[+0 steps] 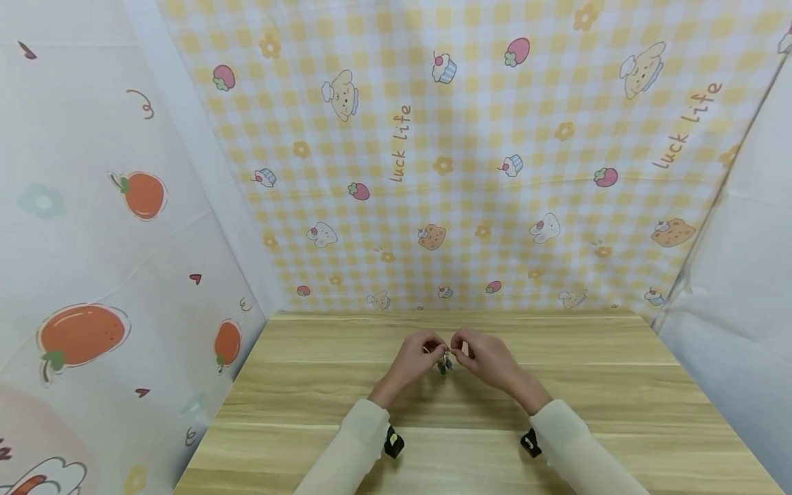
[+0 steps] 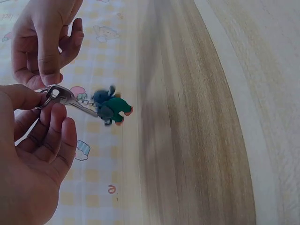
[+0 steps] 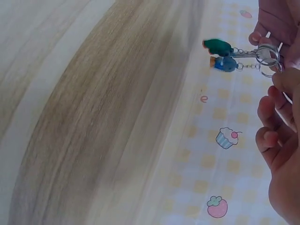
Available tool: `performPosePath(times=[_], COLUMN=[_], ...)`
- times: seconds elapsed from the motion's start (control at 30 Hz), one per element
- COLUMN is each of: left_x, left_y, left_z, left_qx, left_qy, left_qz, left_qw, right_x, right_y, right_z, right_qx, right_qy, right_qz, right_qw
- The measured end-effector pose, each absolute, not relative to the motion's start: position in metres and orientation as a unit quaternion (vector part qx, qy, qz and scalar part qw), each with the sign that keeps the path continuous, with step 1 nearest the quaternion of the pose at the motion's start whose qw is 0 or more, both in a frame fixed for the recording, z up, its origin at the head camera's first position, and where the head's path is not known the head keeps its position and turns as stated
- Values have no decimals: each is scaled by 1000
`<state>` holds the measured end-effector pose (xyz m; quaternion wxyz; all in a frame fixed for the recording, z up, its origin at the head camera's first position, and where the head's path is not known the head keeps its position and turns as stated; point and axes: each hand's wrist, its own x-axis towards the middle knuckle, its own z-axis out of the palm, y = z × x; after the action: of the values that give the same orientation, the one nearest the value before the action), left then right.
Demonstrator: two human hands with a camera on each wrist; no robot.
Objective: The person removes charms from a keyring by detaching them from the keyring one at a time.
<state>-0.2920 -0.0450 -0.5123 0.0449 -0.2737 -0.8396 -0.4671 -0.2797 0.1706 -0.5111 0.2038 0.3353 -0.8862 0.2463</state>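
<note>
Both hands meet over the table's middle around a small bunch of metal key rings (image 3: 269, 55). My left hand (image 1: 414, 357) pinches the bunch at a ring, thumb against fingers. Opposite it, my right hand (image 1: 485, 357) pinches a ring between thumb and forefinger. A silver key (image 2: 60, 94) hangs from the rings. Two small figure charms dangle on short chains: a green charm (image 3: 218, 46) and a blue charm (image 3: 224, 63) with an orange end. In the left wrist view the charms overlap. Fingertips partly hide the rings.
The wood-grain table (image 1: 309, 385) lies under both hands. A yellow checked cloth (image 1: 470, 206) with printed figures hangs behind it, with white cloths at the left (image 1: 173, 275) and right (image 1: 742, 275). Black wrist-worn devices (image 1: 393, 441) sit by the sleeve cuffs.
</note>
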Motion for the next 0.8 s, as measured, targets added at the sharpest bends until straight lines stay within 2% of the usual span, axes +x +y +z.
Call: performPosePath(times=[0.2, 0.47, 0.8], left_x=[-292, -290, -288], left_y=[-46, -45, -41], left_z=[-513, -511, -510], left_qx=[-254, -251, -265], left_qy=[-834, -832, -833], left_qz=[-488, -492, -485], left_qw=[36, 40, 45], right_x=[-278, -272, -270], right_y=[168, 159, 154], right_z=[-511, -514, -517], right_qx=[272, 198, 166], right_qy=[-896, -899, -885], right_qz=[303, 376, 425], right_qw=[175, 104, 97])
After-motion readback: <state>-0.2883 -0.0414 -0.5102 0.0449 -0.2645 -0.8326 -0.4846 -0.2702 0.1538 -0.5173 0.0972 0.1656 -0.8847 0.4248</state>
